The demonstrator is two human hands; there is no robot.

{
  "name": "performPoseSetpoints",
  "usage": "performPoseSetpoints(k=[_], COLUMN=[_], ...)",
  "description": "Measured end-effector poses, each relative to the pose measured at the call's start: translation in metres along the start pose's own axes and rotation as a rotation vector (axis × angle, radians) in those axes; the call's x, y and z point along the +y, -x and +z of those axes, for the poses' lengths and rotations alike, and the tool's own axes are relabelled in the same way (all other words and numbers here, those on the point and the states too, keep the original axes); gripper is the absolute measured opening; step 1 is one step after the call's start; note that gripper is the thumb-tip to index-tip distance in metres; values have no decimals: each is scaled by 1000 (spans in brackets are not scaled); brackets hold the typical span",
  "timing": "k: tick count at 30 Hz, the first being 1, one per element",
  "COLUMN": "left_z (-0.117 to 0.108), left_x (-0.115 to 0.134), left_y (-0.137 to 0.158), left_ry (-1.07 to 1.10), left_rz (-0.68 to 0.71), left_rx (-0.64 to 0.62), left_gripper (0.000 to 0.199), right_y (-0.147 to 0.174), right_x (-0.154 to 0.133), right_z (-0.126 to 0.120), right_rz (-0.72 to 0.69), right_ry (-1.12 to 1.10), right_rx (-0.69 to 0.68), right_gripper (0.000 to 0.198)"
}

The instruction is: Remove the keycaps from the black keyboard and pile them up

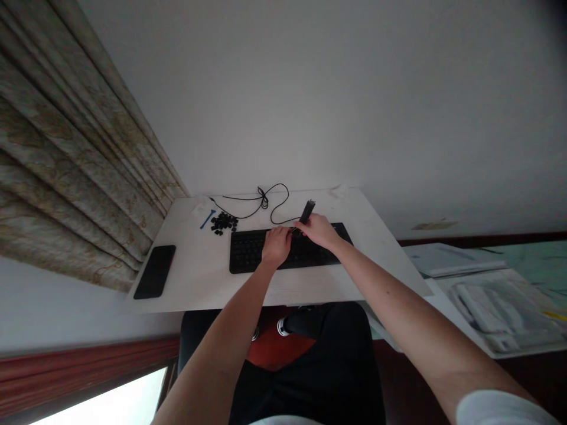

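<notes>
A black keyboard [248,251] lies across the desk in front of me, partly covered by both hands. My right hand [319,230] is closed around a black stick-like tool [306,211], which tilts up over the keyboard; its upper end looks greyish, and thin wire seems to stick out below. Close by on the left, my left hand [277,245] rests over the middle of the keyboard, fingers bent together near the tool's lower end. What those fingers hold, if anything, is hidden. A heap of loose black keycaps [224,222] lies beyond the keyboard's left end.
Beside the keycaps is a blue tool [207,219]. A black cable [264,200] loops along the back of the white desk [199,289]. A dark phone [155,271] lies at the left edge, near the curtain [88,153]. A pale wall stands behind.
</notes>
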State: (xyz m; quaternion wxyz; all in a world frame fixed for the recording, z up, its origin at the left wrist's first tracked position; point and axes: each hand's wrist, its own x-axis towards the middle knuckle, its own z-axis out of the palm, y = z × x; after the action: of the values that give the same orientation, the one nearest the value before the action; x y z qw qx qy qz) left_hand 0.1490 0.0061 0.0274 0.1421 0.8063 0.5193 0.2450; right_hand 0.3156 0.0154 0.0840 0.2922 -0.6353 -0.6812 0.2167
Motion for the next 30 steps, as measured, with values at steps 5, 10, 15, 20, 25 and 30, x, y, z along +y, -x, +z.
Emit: performPoseSetpoints(k=[5, 10, 15, 20, 25, 30], left_z=[1, 2, 2, 1, -2, -4], left_x=[1, 1, 0, 1, 4, 5], left_y=[-1, 0, 0, 0, 1, 1], left_ry=[-4, -35, -34, -64, -116, -135], left_rz=[-5, -5, -3, 5, 6, 0], left_rx=[-7, -15, -23, -32, -59, -71], left_gripper=[19, 19, 17, 17, 17, 19], right_y=[2, 4, 3, 4, 8, 10], right_x=[3, 2, 0, 7, 15, 13], right_z=[2, 4, 11, 15, 15, 14], right_rz=[36, 27, -2, -56, -144, -165], right_ry=[-55, -125, -17, -13, -62, -97], right_rx=[-10, -42, -14, -27, -45, -57], right_gripper=[27, 25, 23, 16, 13, 11])
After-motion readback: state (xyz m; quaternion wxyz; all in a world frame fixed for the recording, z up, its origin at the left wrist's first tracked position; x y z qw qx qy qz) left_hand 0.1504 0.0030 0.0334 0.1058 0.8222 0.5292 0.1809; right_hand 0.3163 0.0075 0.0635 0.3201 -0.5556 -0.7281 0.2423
